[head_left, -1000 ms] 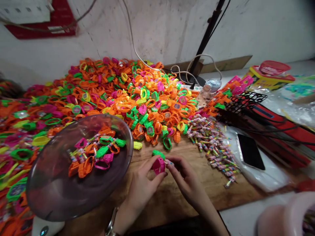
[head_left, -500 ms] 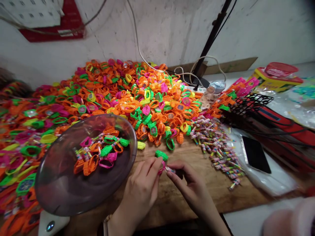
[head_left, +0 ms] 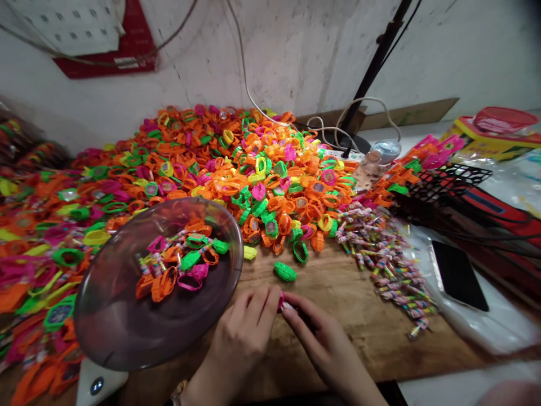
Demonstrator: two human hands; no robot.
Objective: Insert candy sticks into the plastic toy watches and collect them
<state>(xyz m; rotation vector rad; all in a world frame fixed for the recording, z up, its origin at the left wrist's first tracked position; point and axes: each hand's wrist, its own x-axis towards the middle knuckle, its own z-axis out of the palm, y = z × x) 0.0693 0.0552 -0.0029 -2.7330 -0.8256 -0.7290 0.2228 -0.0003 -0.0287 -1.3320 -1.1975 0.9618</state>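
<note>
My left hand (head_left: pixel 243 332) is closed around a pink toy watch (head_left: pixel 281 301), mostly covered by the fingers. Thumb and fingers of my right hand (head_left: pixel 323 335) pinch a small wrapped candy roll (head_left: pixel 288 306) against the watch's right side. Whether the candy is partly inside the watch is hidden. Just beyond both hands, a green toy watch (head_left: pixel 285 272) lies on the wooden table (head_left: pixel 321 287). To the left, a dark translucent bowl (head_left: pixel 122 332) holds several toy watches and candy rolls. A heap of wrapped candy rolls (head_left: pixel 391 276) lies to the right.
A large pile of colourful toy watches (head_left: pixel 211 163) covers the back and left of the table. At right, a phone (head_left: pixel 459 276) rests on clear plastic bags (head_left: pixel 477 332). Behind stand a black pole (head_left: pixel 366 79), cables, and a yellow box (head_left: pixel 486 138) with a red basket.
The view has shifted, so things appear farther right. Both hands have drawn back toward me from the green watch, and the pink watch is more covered by my fingers.
</note>
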